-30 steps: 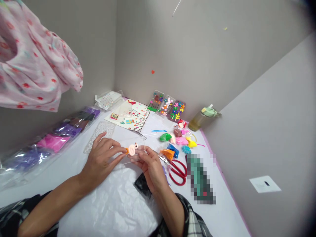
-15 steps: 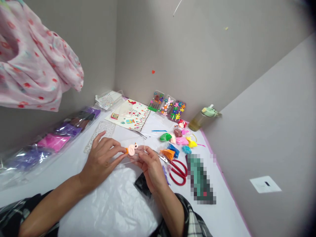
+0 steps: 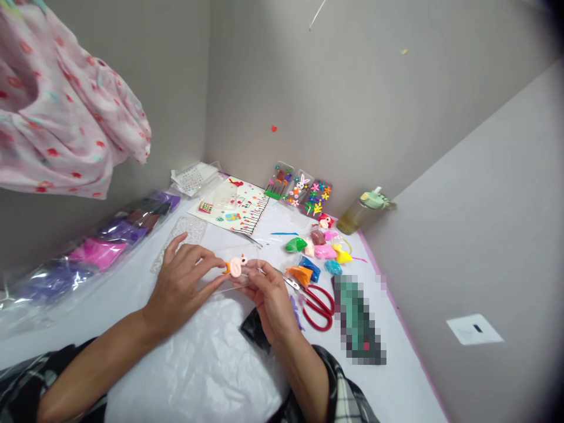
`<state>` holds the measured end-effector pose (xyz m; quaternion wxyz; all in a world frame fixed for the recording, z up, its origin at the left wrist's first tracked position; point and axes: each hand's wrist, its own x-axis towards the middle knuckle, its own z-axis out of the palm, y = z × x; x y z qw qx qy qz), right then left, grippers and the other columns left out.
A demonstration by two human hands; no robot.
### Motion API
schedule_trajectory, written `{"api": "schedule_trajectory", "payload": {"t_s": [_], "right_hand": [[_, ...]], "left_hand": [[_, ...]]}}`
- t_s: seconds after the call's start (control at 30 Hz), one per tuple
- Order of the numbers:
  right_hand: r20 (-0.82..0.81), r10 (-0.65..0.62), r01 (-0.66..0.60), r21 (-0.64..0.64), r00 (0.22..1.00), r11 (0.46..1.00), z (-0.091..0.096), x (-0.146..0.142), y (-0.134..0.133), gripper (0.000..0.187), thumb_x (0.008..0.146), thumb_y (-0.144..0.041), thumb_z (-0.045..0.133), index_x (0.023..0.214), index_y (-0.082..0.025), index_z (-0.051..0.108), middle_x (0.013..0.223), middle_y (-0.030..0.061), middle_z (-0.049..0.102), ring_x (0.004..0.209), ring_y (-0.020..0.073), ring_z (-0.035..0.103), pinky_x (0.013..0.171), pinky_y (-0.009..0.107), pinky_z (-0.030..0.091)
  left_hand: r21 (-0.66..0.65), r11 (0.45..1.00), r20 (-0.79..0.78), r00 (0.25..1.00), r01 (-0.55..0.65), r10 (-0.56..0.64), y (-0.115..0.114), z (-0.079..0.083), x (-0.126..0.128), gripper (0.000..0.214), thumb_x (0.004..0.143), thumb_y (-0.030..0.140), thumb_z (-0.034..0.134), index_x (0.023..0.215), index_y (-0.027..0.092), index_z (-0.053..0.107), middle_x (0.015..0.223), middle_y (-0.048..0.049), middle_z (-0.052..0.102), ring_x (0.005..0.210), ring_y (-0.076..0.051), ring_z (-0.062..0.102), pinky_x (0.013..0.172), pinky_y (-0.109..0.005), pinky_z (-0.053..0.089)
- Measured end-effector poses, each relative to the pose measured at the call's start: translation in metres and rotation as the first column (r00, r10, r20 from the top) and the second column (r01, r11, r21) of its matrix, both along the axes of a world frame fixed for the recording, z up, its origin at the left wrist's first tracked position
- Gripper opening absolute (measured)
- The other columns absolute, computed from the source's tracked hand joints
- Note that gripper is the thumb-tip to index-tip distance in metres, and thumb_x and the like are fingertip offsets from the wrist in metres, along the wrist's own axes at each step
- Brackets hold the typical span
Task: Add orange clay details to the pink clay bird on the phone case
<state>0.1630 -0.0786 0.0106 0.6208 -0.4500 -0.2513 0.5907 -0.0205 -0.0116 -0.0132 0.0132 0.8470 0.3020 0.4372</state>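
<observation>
Opening slightly, your left hand [image 3: 183,273] now parts its thumb and index finger at the orange tail [image 3: 226,268], which suggests less pressure is needed there. The pale bird figure [image 3: 237,268] sits on the clear panel [image 3: 252,258], whose edge you pinch with your right hand [image 3: 271,291].

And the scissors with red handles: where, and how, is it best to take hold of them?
Probably by the red handles, coming from the near right side. They lie uncovered and turned toward that side, while the blades point away to the left, beside the orange packet and close to the right hand, so approaching there looks tighter.
</observation>
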Motion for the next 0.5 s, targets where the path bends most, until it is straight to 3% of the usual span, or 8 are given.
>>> {"api": "schedule_trajectory", "payload": {"t_s": [0.17,0.5], "right_hand": [[0.018,-0.002,0.002,0.001,1.000,1.000,-0.0011,0.0039,-0.0001,0.023,0.074,-0.029,0.083,0.092,-0.019,0.073,0.096,0.0067,0.083,0.080,0.0206,0.079,0.080,0.031,0.061],[0.031,0.009,-0.009,-0.007,0.999,1.000,-0.0006,0.0011,0.0000,0.022,0.071,-0.027,0.084,0.089,-0.019,0.073,0.091,0.0043,0.081,0.078,0.0175,0.076,0.078,0.029,0.061]], "left_hand": [[-0.081,0.997,0.067,0.998,-0.007,0.012,0.0050,-0.0030,-0.0046,0.012,0.106,0.036,0.061,0.109,0.026,0.067,0.097,-0.0020,0.072,0.093,-0.024,0.070,0.121,-0.060,0.035],[-0.141,0.988,0.093,0.995,0.057,-0.044,0.0047,-0.0027,-0.0032,0.016,0.105,0.037,0.061,0.107,0.029,0.075,0.092,0.0006,0.070,0.091,-0.023,0.069,0.123,-0.058,0.032]]}}
